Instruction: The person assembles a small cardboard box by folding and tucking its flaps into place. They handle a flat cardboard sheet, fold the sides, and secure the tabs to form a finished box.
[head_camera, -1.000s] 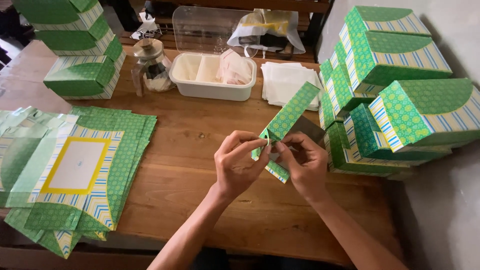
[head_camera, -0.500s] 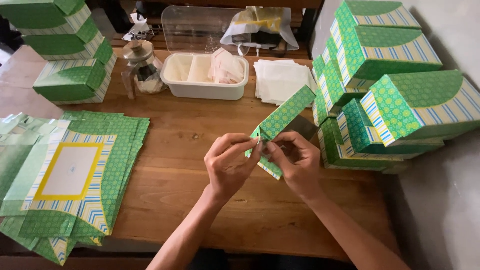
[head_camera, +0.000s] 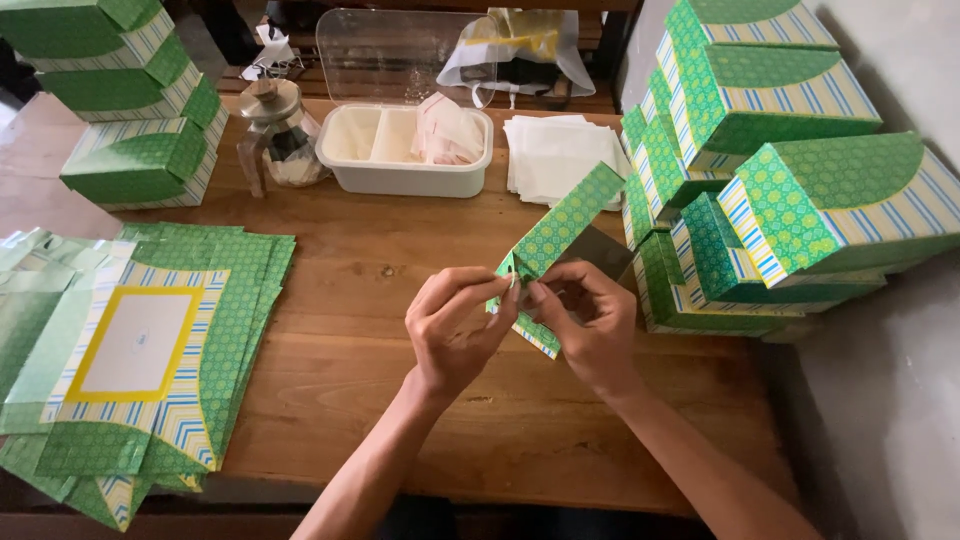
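Two bare forearms and hands (head_camera: 455, 335), sleeveless to the frame edge, without rings or watch

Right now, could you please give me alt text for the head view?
Left hand and right hand pinch a green patterned box blank above a wooden table. Flat blanks lie left; finished boxes are stacked right.

Green patterned box blank (head_camera: 560, 235), partly folded, tilted, held above wooden table.
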